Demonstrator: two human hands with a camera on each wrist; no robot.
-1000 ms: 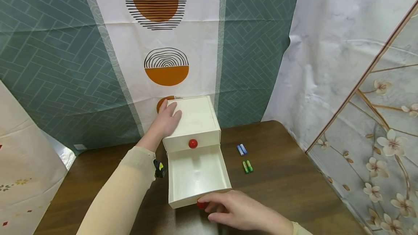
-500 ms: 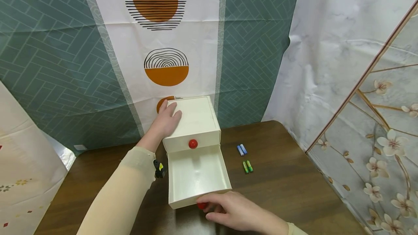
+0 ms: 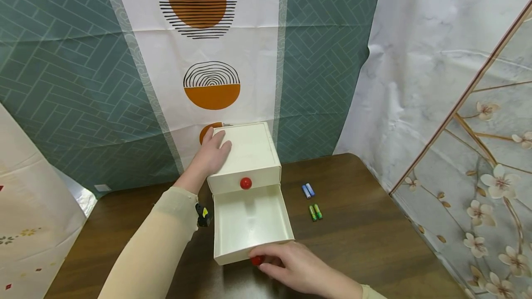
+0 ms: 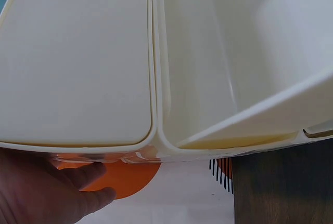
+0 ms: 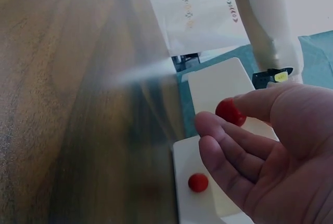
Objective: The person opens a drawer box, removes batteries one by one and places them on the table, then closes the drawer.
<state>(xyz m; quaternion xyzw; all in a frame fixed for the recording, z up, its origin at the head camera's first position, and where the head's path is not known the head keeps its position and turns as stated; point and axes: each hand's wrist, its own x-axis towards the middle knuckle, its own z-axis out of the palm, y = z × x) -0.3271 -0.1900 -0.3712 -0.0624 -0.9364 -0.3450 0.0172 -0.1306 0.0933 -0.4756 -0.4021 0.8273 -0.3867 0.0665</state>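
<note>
A white two-drawer box stands on the table. Its upper drawer, with a red knob, is closed, while the lower drawer is pulled out and shows a bare inside. My left hand rests spread on the box's top left edge; in the left wrist view the same hand shows along the box's side, fingers apart. At the front of the pulled-out drawer, my right hand pinches the lower red knob between thumb and finger. The right wrist view shows that knob at the fingertips.
Right of the box lie two blue batteries and two green batteries on the brown wooden table. A patterned cloth hangs right behind the box. A white floral sheet borders the table's right side.
My right hand has shifted slightly left, and its thumb has come in closer to the lower knob. The left hand, box and batteries stay where they were.
</note>
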